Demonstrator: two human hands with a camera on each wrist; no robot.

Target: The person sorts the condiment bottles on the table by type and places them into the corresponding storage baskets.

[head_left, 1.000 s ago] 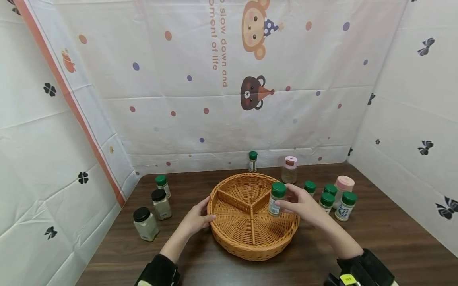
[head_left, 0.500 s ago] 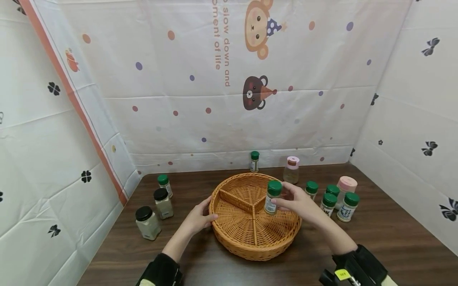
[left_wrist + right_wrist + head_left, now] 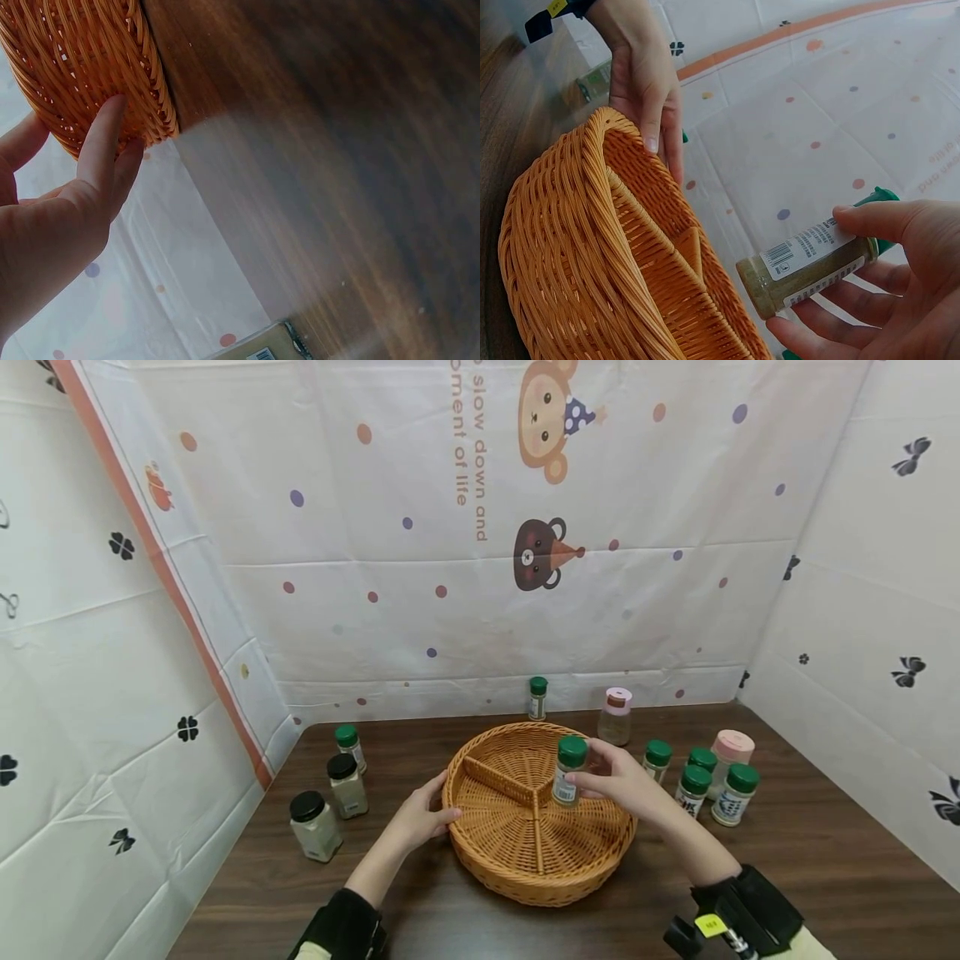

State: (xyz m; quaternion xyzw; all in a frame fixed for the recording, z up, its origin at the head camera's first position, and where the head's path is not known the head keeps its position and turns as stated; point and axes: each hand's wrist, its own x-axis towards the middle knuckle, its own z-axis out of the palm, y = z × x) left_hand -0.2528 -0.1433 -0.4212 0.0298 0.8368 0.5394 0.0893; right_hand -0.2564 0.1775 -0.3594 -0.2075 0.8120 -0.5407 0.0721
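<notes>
A round wicker basket (image 3: 542,892) with three compartments sits on the table. My left hand (image 3: 417,820) grips its left rim, thumb over the edge and fingers along the outer wall; the left wrist view shows those fingers on the weave (image 3: 82,67). My right hand (image 3: 617,778) holds a green-capped spice jar (image 3: 567,777) between thumb and fingers. That jar is over the basket's right part, near where the dividers meet. In the right wrist view the label and barcode of the spice jar (image 3: 810,259) show, and the jar lies tilted across the fingers, apart from the rim.
Right of the basket stand several green-capped jars (image 3: 733,802) and a pink-lidded jar (image 3: 731,760). Behind it are a small green-capped jar (image 3: 537,700) and a pink-topped bottle (image 3: 615,718). At left stand two black-lidded jars (image 3: 315,831) and a green-capped jar (image 3: 350,746).
My right hand has carried the spice jar a little left and inward over the basket. The left hand stays on the rim. The whole view has shifted slightly.
</notes>
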